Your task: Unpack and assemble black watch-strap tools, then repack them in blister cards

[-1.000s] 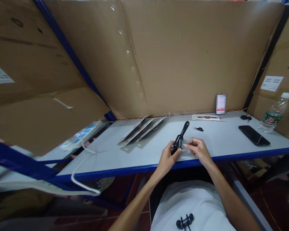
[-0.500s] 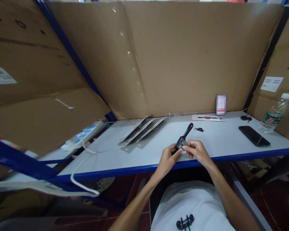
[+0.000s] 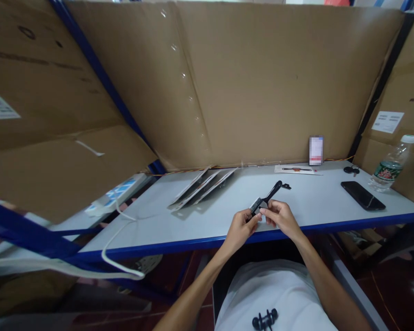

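Above the front edge of the table, my left hand is closed around the near end of a black spokeshave. Its one visible handle slants up and to the right; the other end is hidden in my fingers. My right hand pinches a small flat grey metal blade at the middle of the tool, with fingertips partly covering it. Just beyond the handle tip lies a small black part on the table.
Several flat packages lean on the table at left. A card with a pictured tool, a propped phone, keys, a black phone and a water bottle stand or lie right. Cardboard walls the back.
The spokeshave has turned in my hands, its handle now tipping further right and lower, covering the small screws near the black part. Both hands stay in nearly the same place.
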Motion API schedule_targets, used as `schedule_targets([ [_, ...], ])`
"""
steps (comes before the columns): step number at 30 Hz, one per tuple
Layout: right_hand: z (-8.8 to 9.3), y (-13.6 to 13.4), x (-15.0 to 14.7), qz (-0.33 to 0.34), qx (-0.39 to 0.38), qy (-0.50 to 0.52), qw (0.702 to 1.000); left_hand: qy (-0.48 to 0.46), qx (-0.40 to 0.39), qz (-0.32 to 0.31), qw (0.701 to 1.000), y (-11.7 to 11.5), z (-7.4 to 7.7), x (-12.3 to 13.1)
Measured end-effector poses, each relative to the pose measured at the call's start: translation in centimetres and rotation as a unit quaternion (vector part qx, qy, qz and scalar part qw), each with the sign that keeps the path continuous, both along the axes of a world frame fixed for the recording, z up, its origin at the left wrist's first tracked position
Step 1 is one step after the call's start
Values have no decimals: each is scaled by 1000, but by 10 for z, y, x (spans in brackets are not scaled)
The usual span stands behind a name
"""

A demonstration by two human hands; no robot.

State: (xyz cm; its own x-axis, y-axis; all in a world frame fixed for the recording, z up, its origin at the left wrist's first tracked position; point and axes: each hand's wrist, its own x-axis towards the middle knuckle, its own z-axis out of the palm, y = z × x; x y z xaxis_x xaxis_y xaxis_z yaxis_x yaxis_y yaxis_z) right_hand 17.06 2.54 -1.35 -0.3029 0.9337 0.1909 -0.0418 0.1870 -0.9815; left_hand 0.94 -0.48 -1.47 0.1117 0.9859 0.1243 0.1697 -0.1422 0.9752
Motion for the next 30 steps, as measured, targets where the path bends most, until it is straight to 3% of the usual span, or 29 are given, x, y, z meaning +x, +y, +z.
schedule_targets([
  [4, 5, -2, 1, 14, -4, 20, 1000, -3, -13, 6, 1000, 1, 2, 0],
  [12, 2, -2, 1, 11, 27, 10, 1000, -38, -35, -58, 997, -1, 12, -1],
  [30, -2, -1, 1, 38, 26, -20, 999, -26, -54, -83, 995, 1, 12, -1],
])
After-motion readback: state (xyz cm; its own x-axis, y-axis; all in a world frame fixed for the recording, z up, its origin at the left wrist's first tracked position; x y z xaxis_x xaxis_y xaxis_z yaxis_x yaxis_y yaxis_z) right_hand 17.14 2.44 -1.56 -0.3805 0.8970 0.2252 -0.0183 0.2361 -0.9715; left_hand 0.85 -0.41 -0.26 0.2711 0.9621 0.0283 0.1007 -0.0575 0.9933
